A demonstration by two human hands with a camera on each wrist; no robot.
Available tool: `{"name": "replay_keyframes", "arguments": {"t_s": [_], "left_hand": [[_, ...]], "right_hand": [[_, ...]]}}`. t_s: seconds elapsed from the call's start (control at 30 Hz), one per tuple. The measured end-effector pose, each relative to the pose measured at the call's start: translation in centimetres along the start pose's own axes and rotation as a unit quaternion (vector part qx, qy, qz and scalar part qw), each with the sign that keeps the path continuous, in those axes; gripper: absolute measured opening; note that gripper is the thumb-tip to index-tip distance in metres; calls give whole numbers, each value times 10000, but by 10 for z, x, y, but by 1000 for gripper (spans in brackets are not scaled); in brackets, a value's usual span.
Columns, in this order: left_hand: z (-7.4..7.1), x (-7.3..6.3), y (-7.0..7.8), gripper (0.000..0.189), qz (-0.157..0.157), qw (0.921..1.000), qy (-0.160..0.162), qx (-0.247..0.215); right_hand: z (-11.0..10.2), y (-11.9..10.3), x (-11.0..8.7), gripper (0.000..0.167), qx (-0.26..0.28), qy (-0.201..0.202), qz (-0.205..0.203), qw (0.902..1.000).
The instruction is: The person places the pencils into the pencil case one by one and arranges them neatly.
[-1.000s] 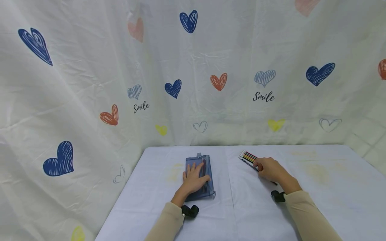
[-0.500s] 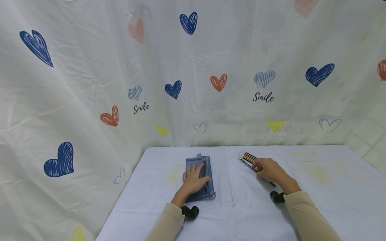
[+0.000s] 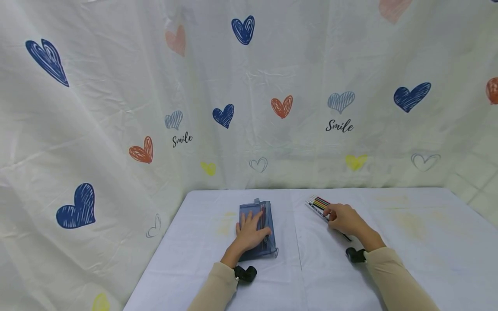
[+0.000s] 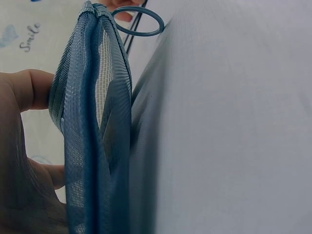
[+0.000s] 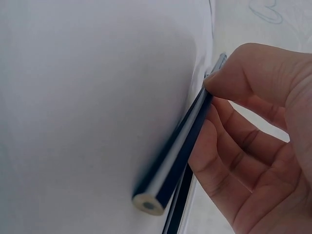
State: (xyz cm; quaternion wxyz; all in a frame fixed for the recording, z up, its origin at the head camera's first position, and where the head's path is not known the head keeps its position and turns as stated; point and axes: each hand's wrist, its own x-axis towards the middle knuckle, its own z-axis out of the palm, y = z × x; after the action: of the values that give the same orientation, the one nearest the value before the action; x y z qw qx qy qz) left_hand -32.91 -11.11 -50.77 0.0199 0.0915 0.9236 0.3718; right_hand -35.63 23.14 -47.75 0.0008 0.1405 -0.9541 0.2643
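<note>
A blue mesh pencil case [image 3: 256,249] lies on the white-covered table, with pencil shapes showing inside it. Spread fingers of my left hand [image 3: 247,233] rest on its top. In the left wrist view, the case [image 4: 80,146] stands edge-on, a blue ring [image 4: 139,22] at its end. Farther right, my right hand [image 3: 346,220] pinches a dark blue and white striped pencil [image 5: 178,151] between thumb and fingers. Its unsharpened end faces the right wrist camera. Beneath it another dark pencil [image 5: 179,200] shows partly. Several colored pencils [image 3: 320,202] lie side by side by the right fingertips, partly hidden.
A white curtain [image 3: 303,142] printed with hearts hangs behind the table's far edge. Black cameras sit on the left wrist [image 3: 246,273] and right wrist [image 3: 355,255]. White tablecloth [image 3: 293,276] lies between the two forearms.
My right hand has shifted slightly left with the striped pencil, whose far end now stands a little farther from the other pencils. The left hand and pencil case stay put.
</note>
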Motion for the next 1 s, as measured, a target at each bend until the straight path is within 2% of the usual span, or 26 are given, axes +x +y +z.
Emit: {"name": "replay_keyframes", "arguments": {"t_s": [0.33,0.73,1.0], "left_hand": [[0,-1,1,82,12,10000,-8,28],[0,0,1,81,-36,10000,-6,60],[0,-1,1,82,-45,10000,4,37]], "right_hand": [[1,1,0,26,201,-4,58,9998],[2,-5,2,26,412,-72,414,9983],[4,-15,2,26,745,-74,399,9964]]}}
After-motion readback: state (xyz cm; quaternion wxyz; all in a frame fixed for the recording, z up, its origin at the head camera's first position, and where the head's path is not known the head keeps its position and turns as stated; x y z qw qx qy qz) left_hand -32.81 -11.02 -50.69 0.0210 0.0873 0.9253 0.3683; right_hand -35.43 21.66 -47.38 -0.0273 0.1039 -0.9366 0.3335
